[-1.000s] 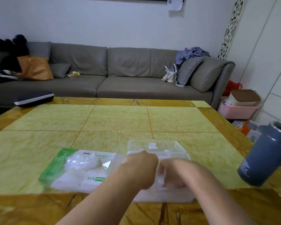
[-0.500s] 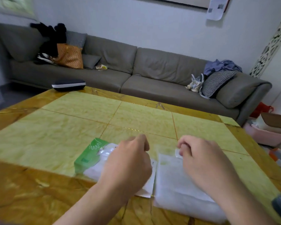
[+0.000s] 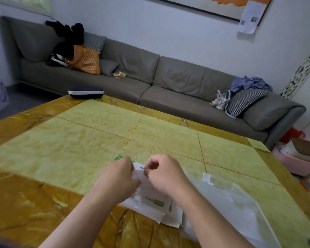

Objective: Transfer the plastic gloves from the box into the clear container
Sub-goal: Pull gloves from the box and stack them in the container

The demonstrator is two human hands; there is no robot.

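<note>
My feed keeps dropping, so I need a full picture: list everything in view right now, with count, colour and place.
glove box: one, white and green, near table edge, under both hands
clear container: one, transparent with white clasp, right of the box
table: one, yellow-green and amber
dark case: one, navy with white band, far left table corner
sofa: one, grey, behind the table
orange bag: one, left on the sofa
checked cushion: one, black and white, right on the sofa
pink bin: one, floor at right
left hand: grip on the box top, fingers curled
right hand: grip pinching the box opening
</note>
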